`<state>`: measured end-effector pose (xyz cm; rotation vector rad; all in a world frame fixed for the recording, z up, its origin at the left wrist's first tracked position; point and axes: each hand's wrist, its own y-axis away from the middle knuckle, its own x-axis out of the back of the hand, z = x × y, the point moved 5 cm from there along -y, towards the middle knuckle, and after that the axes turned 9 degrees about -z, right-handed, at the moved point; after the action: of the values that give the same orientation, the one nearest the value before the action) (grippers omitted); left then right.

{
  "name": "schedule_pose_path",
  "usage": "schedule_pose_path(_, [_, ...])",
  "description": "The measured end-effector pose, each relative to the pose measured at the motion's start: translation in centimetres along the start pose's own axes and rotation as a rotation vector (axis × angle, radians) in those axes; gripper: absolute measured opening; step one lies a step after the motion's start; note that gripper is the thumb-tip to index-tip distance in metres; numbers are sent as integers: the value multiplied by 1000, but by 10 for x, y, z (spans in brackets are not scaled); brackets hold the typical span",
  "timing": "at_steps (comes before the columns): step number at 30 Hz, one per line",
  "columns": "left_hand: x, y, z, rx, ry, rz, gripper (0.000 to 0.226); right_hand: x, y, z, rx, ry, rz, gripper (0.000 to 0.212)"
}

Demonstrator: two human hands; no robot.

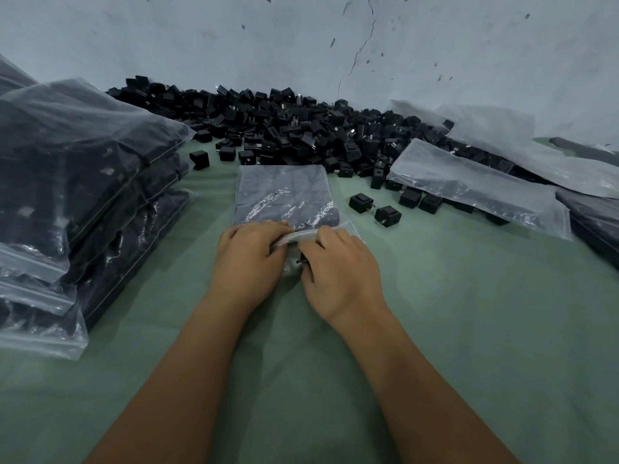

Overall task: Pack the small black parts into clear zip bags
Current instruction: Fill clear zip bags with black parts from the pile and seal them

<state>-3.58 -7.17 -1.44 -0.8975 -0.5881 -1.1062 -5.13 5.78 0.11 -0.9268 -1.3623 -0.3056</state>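
Left hand and right hand meet at centre, fingers curled over the near, open edge of a filled zip bag, pinching its seal strip between them. The bag lies flat on the green cloth, stretching toward 12 o'clock. Two loose parts sit at 2 o'clock, just beside it. Heap of black parts at 12 o'clock against the wall. Stack of packed bags at 9 o'clock; empty bags at 2 o'clock.
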Motion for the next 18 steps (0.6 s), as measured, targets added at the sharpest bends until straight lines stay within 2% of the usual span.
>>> schedule_pose_path(2, [0,1,0,-8,-32,5,33,2,1,-2,-7,26,15,8])
schedule_pose_path(9, [-3,2,0,-28,-146,1,37,-14,-3,1,-25,71,-170,18])
schedule_pose_path(12, [-3,2,0,-28,-144,8,38,-12,-2,1,-51,37,-157,14])
schedule_pose_path(18, [-2,3,2,-19,-150,7,38,-15,-1,-3,-75,-4,-170,25])
